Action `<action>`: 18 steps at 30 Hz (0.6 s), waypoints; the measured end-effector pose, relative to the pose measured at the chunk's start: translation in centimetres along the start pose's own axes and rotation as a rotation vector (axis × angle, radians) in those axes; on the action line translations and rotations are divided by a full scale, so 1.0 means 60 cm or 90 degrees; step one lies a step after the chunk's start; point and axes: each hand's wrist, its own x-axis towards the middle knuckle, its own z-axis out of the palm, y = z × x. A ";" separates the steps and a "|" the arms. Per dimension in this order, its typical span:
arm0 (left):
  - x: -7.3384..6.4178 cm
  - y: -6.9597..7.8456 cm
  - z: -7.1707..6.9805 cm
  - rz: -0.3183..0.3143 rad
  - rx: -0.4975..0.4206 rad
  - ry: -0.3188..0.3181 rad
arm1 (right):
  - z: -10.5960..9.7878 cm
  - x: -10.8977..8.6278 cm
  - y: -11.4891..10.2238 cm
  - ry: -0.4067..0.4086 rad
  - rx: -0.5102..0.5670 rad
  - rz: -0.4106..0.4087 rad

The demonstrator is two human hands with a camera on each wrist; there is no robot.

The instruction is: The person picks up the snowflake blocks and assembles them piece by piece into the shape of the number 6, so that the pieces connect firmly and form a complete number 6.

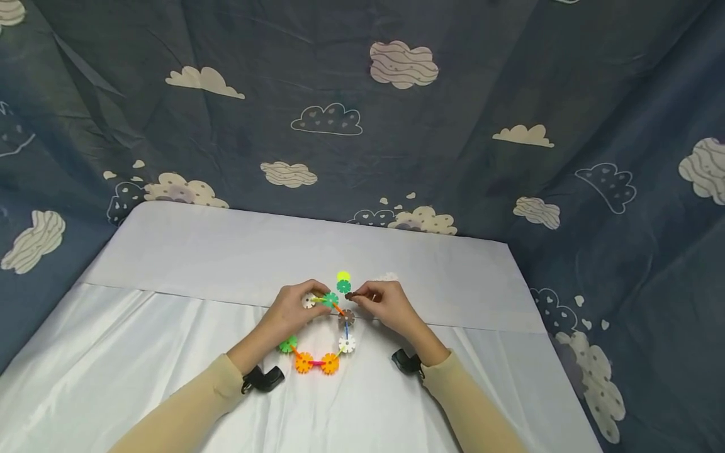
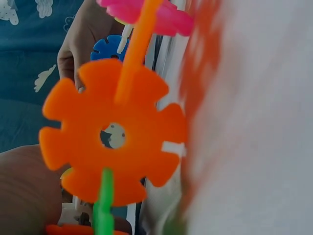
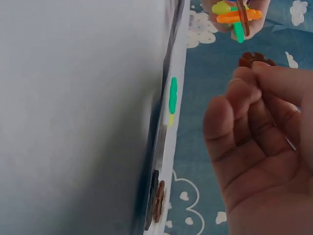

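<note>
My left hand [image 1: 291, 309] holds a ring of notched plastic discs joined edge to edge, gripping it near a green disc [image 1: 330, 299]. Around the ring I see a white disc [image 1: 347, 343], orange discs [image 1: 303, 362] and a lighter green disc [image 1: 287, 344]. One orange disc [image 2: 115, 156] fills much of the left wrist view, with part of a pink disc [image 2: 168, 20] above it. Between thumb and fingertips, my right hand [image 1: 391, 305] pinches a single brown disc [image 3: 255, 58], close to the ring's upper right side.
Beyond the hands, a loose yellow disc [image 1: 343, 275] and a green disc [image 1: 343, 286] lie on the white-covered table [image 1: 226, 251]. A white disc [image 1: 387, 277] shows behind the right hand. Dark cloud-print cloth [image 1: 334, 63] hangs at the back and sides.
</note>
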 end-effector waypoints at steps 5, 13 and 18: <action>-0.002 0.001 0.003 0.009 -0.006 0.002 | 0.003 -0.001 -0.002 -0.022 -0.015 -0.005; -0.003 0.003 0.002 0.017 -0.013 0.009 | 0.007 -0.002 -0.003 -0.032 -0.023 -0.039; -0.004 0.003 0.002 0.022 -0.025 0.011 | 0.010 -0.004 -0.008 -0.025 -0.080 -0.082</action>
